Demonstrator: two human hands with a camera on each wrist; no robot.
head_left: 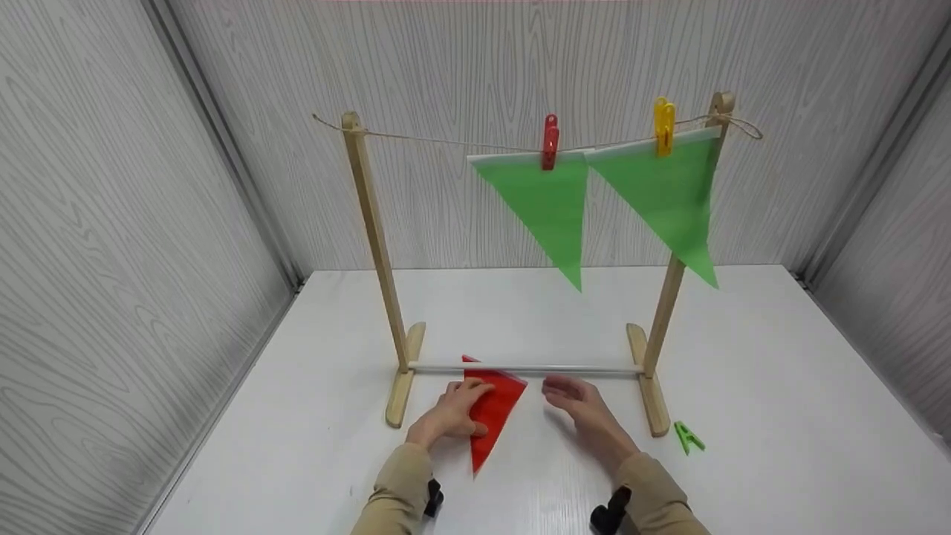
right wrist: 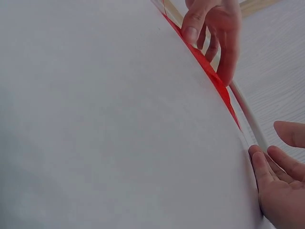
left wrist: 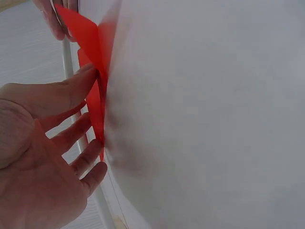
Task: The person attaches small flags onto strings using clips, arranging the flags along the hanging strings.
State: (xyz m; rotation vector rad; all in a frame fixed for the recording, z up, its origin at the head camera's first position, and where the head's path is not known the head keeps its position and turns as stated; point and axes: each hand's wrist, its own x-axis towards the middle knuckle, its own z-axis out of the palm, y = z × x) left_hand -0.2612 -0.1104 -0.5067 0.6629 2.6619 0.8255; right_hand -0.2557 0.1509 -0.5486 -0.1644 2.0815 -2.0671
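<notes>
While two green flags [head_left: 550, 200] already hang from the string on the wooden rack [head_left: 375, 245] in the upper middle of the head view, the red flag [head_left: 494, 409] lies flat on the white table [head_left: 780, 386], low in the middle. It looks like the picking-up step. The left hand [head_left: 449, 416] presses its edge with straight fingers. The right hand [head_left: 579, 405] hovers just beside it, loose and holding nothing. Next, the hands likely need to lift the flag, then fetch the green peg [head_left: 689, 437] at lower right.

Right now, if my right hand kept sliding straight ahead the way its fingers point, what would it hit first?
Probably the white rod along the base of the wooden stand: your right hand lies just short of it, fingers aimed at it. The red flag lies to its left.
</notes>
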